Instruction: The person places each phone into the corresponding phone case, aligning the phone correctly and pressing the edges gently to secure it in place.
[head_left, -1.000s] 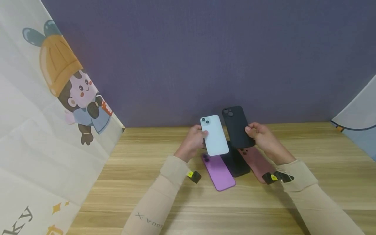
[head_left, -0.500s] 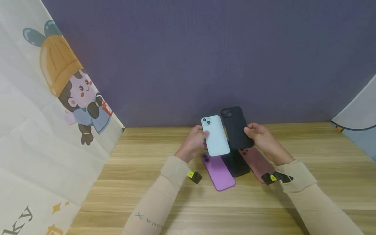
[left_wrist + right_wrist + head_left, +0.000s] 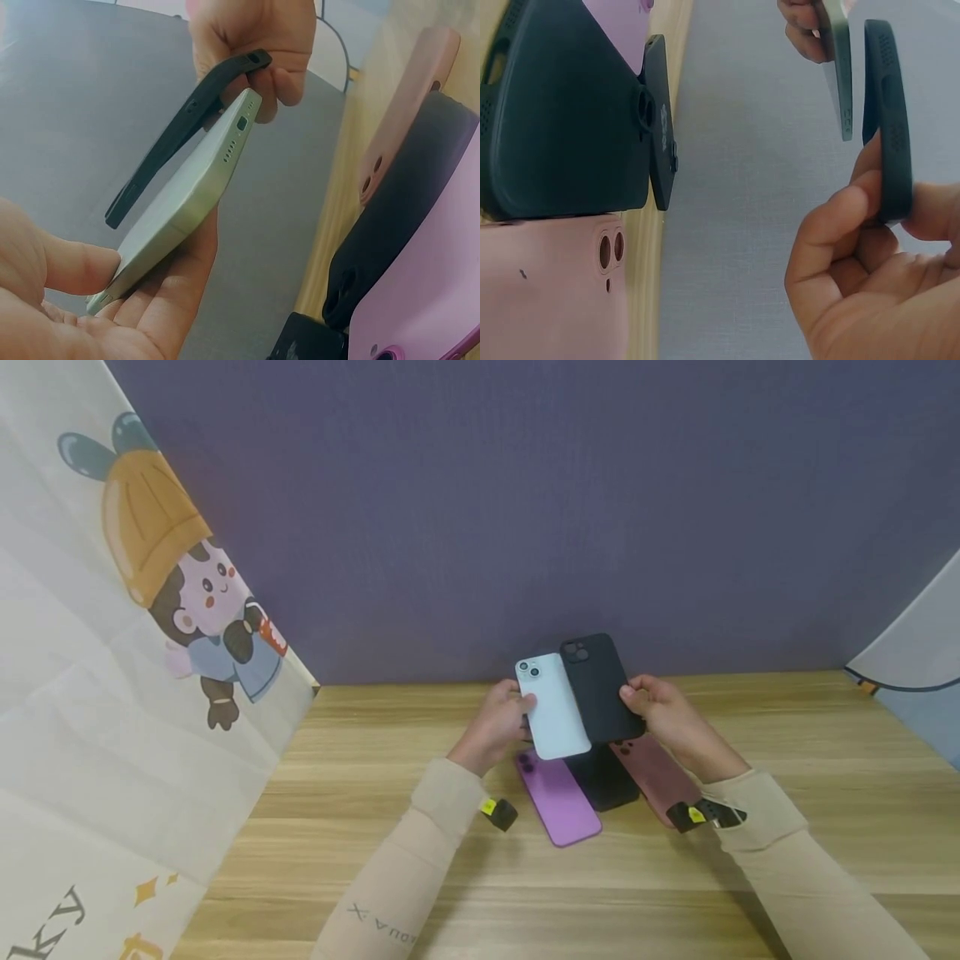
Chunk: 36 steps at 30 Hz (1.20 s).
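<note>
My left hand (image 3: 491, 727) pinches a pale, almost white phone (image 3: 557, 710) along its left edge, back and twin cameras facing me. In my right hand (image 3: 671, 722) is a black phone case (image 3: 603, 689), gripped at its lower right side between thumb and fingers. Phone and case are raised side by side above the table, the case slightly behind. From the left wrist, the phone's end with its charging port (image 3: 242, 124) points toward the right hand, and a narrow gap parts it from the case. Fingers behind both things are partly hidden in the head view.
Below the hands, a purple phone (image 3: 562, 806), another black case (image 3: 609, 781) and a pink case (image 3: 652, 768) lie on the wooden table (image 3: 360, 827). A dark phone-like slab (image 3: 660, 127) sits beyond them. A dark blue-grey panel (image 3: 480, 527) rises behind the table.
The black case has shifted a little left and the pale phone slightly right, so they are closer and overlap in the head view. Both grips are the same; the things on the table stay put.
</note>
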Available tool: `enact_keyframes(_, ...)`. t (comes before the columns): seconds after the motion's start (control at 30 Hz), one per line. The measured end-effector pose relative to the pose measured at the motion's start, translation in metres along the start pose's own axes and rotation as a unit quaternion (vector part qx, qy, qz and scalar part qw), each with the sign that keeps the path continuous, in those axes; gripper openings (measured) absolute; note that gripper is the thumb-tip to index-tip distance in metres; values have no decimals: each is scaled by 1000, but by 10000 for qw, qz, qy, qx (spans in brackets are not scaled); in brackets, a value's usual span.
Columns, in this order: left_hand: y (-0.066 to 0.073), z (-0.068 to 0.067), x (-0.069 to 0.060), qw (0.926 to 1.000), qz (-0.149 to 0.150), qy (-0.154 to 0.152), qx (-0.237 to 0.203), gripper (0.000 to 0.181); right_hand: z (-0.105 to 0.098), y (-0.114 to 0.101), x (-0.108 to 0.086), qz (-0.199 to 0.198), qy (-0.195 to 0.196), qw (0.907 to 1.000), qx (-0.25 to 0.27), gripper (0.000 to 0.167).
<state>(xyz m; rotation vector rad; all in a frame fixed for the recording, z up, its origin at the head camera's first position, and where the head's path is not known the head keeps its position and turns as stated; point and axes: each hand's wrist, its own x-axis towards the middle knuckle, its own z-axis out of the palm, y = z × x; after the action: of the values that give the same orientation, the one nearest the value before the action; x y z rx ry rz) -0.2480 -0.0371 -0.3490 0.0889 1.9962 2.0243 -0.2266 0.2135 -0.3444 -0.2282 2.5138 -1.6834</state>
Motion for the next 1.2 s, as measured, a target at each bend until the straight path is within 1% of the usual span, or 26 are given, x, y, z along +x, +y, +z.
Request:
enact_keyframes(0.13, 1, 0, -1, 9999, 45, -86, -63, 32, 0, 0, 0, 56, -23, 10000, -46, 35)
enact_keyframes(0.4, 2, 1, -3, 10000, -12, -49, -67, 32, 2, -1, 0, 89, -2, 9995, -288, 36)
enact_keyframes(0.53, 2, 1, -3, 10000, 10, -48, -68, 32, 3, -1, -1, 33, -15, 9992, -389, 37)
enact_keyframes(0.8, 6, 4, -6, 9997, 149, -145, -137, 31, 3, 0, -1, -7, -19, 9993, -372, 38)
enact_keyframes(0.93, 7, 5, -7, 9997, 126, -128, -153, 31, 4, 0, -1, 36, -40, 9993, -379, 38)
enact_keyframes(1.2, 6, 6, -6, 9998, 124, -80, -157, 30, 5, 2, 0, -49, -70, 9992, -387, 34)
